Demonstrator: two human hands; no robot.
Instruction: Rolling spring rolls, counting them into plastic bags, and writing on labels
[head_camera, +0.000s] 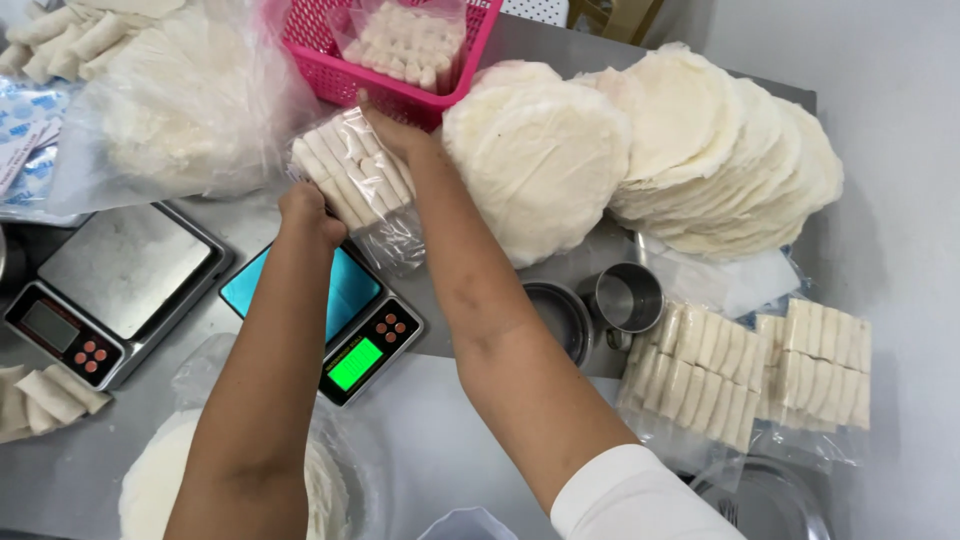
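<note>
both hands (312, 210) (395, 130), gripping bag of rolls (352, 175) between them

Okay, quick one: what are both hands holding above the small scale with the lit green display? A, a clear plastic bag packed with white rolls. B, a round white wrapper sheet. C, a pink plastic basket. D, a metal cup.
A: the left hand and the right hand together hold the clear plastic bag of white rolls just above the small digital scale with the green display.
</note>
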